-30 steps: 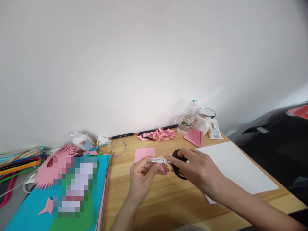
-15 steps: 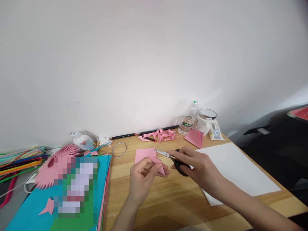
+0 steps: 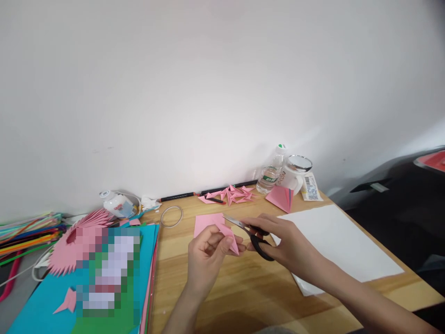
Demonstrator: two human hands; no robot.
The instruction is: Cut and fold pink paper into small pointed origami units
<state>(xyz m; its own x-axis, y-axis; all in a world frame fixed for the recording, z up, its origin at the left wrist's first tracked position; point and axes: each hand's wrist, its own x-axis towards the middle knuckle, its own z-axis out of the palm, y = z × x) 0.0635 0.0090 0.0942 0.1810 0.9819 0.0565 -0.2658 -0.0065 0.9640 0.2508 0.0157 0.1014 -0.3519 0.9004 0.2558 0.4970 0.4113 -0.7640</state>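
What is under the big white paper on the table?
The white paper lies flat on the wooden table. Only bare wood shows around its edges. The right hand with the scissors hides its near left corner; anything beneath the sheet is covered.

White sheet (image 3: 339, 243), mug (image 3: 295, 175), bottle (image 3: 271, 175), ring (image 3: 171, 216).

The right hand (image 3: 288, 241) now swings the black-handled steel scissors (image 3: 251, 231) away. Their blades come off the folded pink paper piece (image 3: 227, 235), pointing toward the wall.
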